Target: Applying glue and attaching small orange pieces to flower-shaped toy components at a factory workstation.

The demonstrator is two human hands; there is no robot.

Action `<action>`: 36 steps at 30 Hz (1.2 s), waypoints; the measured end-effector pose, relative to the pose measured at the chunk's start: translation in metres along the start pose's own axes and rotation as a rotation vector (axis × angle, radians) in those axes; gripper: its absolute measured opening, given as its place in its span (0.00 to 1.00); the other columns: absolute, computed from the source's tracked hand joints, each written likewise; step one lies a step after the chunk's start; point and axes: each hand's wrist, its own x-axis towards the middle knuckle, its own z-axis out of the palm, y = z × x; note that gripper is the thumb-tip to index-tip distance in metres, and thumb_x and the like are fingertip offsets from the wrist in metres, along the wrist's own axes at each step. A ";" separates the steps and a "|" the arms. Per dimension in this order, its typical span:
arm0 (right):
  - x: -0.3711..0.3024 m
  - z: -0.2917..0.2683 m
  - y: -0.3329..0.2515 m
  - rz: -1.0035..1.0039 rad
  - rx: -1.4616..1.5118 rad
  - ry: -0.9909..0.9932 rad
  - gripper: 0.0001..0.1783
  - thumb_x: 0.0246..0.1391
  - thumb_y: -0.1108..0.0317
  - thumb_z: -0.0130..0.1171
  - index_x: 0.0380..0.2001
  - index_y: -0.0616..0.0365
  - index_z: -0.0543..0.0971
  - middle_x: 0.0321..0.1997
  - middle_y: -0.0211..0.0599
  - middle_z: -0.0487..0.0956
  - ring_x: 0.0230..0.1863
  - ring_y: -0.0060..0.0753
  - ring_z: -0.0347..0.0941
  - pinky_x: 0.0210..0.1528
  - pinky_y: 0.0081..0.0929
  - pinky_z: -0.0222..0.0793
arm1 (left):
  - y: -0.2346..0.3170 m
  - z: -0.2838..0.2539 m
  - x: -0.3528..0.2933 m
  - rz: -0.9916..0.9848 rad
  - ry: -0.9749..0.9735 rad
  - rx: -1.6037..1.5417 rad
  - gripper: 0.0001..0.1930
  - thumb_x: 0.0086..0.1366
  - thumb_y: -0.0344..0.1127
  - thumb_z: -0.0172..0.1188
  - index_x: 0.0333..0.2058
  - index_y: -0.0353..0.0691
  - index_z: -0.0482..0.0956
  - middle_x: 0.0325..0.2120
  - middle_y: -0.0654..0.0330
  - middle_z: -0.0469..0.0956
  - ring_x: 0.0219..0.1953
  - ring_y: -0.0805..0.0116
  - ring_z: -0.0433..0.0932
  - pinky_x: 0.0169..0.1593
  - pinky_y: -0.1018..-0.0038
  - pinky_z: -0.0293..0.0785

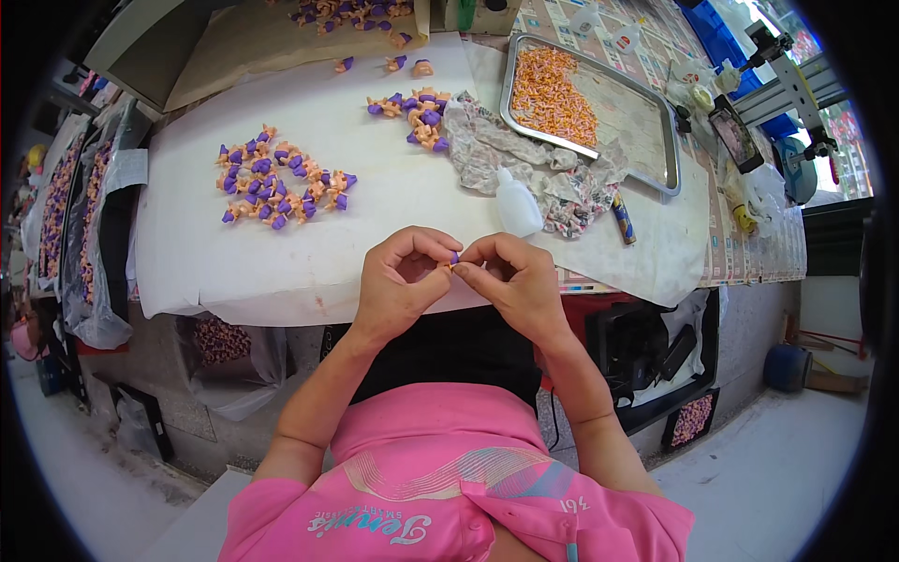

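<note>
At the near edge of the white-covered table, my two hands meet fingertip to fingertip. My left hand [401, 281] pinches a small purple-and-peach plastic figure part [455, 258], mostly covered by the fingers. Thumb and forefinger of my right hand [518, 286] close at the same spot, with a speck of orange showing between them; the small piece there is largely hidden. A loose group of similar purple-and-peach parts [272, 183] lies ahead on the left, and a smaller cluster [429, 117] sits farther off. Just beyond my right hand stands a white squeeze bottle [517, 204], tilted.
A metal tray [678, 155] with a heap of small orange pieces [552, 94] stands at the far right. Crumpled patterned cloth [492, 140] and a dark blue tube [623, 220] lie before it. A phone [735, 136] hangs on a stand at right. More parts lie at the back.
</note>
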 end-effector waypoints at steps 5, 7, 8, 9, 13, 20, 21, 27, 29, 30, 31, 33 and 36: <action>-0.003 -0.005 0.003 -0.016 0.048 -0.040 0.07 0.53 0.74 0.65 0.35 0.63 0.79 0.30 0.25 0.79 0.27 0.10 0.68 0.28 0.11 0.62 | 0.010 0.007 -0.001 -0.008 0.001 -0.019 0.10 0.54 0.14 0.55 0.34 0.35 0.73 0.42 0.57 0.75 0.41 0.76 0.74 0.49 0.78 0.72; -0.005 -0.005 0.000 -0.041 0.039 -0.015 0.06 0.53 0.74 0.65 0.35 0.63 0.79 0.29 0.25 0.78 0.27 0.10 0.67 0.28 0.11 0.62 | 0.013 0.005 0.000 -0.020 0.014 -0.016 0.09 0.54 0.16 0.56 0.33 0.35 0.72 0.41 0.58 0.75 0.39 0.77 0.73 0.48 0.79 0.71; -0.007 -0.006 -0.002 -0.063 0.027 0.009 0.06 0.53 0.74 0.65 0.34 0.63 0.80 0.28 0.24 0.77 0.26 0.10 0.67 0.27 0.12 0.61 | 0.014 0.004 0.001 0.018 0.023 0.038 0.09 0.54 0.16 0.56 0.32 0.36 0.72 0.40 0.59 0.75 0.37 0.78 0.72 0.46 0.80 0.70; -0.008 -0.007 -0.004 -0.067 0.030 0.009 0.06 0.53 0.74 0.65 0.34 0.63 0.80 0.28 0.24 0.77 0.26 0.10 0.67 0.27 0.12 0.61 | 0.015 0.001 0.002 0.056 0.034 0.093 0.08 0.54 0.17 0.56 0.31 0.36 0.71 0.39 0.60 0.75 0.35 0.78 0.72 0.44 0.80 0.70; -0.014 -0.016 -0.010 -0.080 -0.004 0.030 0.05 0.53 0.75 0.65 0.33 0.62 0.80 0.27 0.23 0.75 0.25 0.10 0.65 0.26 0.12 0.59 | 0.025 -0.012 0.010 0.111 0.063 0.338 0.08 0.51 0.17 0.57 0.30 0.36 0.71 0.35 0.61 0.76 0.32 0.79 0.71 0.40 0.81 0.69; -0.011 -0.045 -0.011 -0.239 -0.131 0.207 0.05 0.52 0.76 0.64 0.33 0.62 0.79 0.30 0.27 0.75 0.25 0.14 0.65 0.27 0.15 0.60 | 0.047 -0.035 0.022 0.523 0.148 1.132 0.13 0.42 0.17 0.57 0.29 0.37 0.75 0.33 0.58 0.77 0.39 0.58 0.71 0.44 0.68 0.69; -0.008 -0.047 -0.010 -0.241 -0.129 0.211 0.05 0.52 0.76 0.64 0.33 0.62 0.79 0.30 0.27 0.75 0.25 0.14 0.65 0.27 0.15 0.60 | 0.050 -0.035 0.023 0.527 0.145 1.135 0.13 0.42 0.17 0.57 0.29 0.37 0.75 0.33 0.58 0.77 0.39 0.58 0.71 0.44 0.68 0.69; 0.018 -0.063 -0.002 -0.441 -0.575 0.510 0.13 0.49 0.71 0.66 0.39 0.60 0.78 0.39 0.38 0.75 0.39 0.37 0.71 0.39 0.29 0.68 | 0.066 -0.015 0.029 0.558 0.220 1.290 0.13 0.44 0.20 0.58 0.32 0.39 0.77 0.37 0.57 0.77 0.44 0.56 0.69 0.50 0.64 0.65; 0.020 -0.062 -0.005 -0.390 -0.619 0.494 0.15 0.49 0.68 0.67 0.40 0.61 0.77 0.40 0.39 0.76 0.40 0.41 0.71 0.42 0.33 0.68 | 0.069 -0.011 0.042 0.619 0.140 1.238 0.12 0.47 0.21 0.59 0.33 0.39 0.78 0.36 0.57 0.77 0.43 0.56 0.70 0.49 0.65 0.67; 0.020 -0.061 -0.008 -0.343 -0.663 0.468 0.18 0.49 0.65 0.68 0.41 0.61 0.77 0.40 0.41 0.76 0.42 0.45 0.71 0.44 0.36 0.67 | 0.070 -0.008 0.048 0.623 0.144 1.240 0.12 0.47 0.21 0.59 0.33 0.39 0.78 0.36 0.57 0.77 0.43 0.56 0.70 0.49 0.65 0.67; 0.021 -0.060 -0.009 -0.345 -0.664 0.471 0.18 0.49 0.65 0.68 0.41 0.61 0.77 0.40 0.41 0.76 0.42 0.45 0.71 0.44 0.36 0.67 | 0.067 -0.004 0.058 0.638 0.127 1.226 0.11 0.49 0.21 0.60 0.33 0.39 0.78 0.35 0.57 0.77 0.42 0.56 0.70 0.47 0.65 0.67; 0.021 -0.060 -0.010 -0.264 -0.719 0.430 0.21 0.47 0.61 0.69 0.41 0.61 0.76 0.40 0.42 0.76 0.43 0.47 0.71 0.45 0.38 0.67 | 0.062 0.002 0.078 0.657 0.107 1.209 0.10 0.51 0.22 0.60 0.34 0.38 0.79 0.34 0.57 0.77 0.41 0.56 0.70 0.46 0.65 0.67; 0.022 -0.061 -0.013 -0.246 -0.735 0.383 0.22 0.46 0.60 0.69 0.41 0.61 0.76 0.39 0.43 0.76 0.43 0.47 0.71 0.46 0.38 0.67 | 0.055 0.010 0.108 0.687 0.081 1.210 0.09 0.52 0.24 0.62 0.34 0.39 0.81 0.30 0.57 0.75 0.38 0.56 0.69 0.43 0.63 0.68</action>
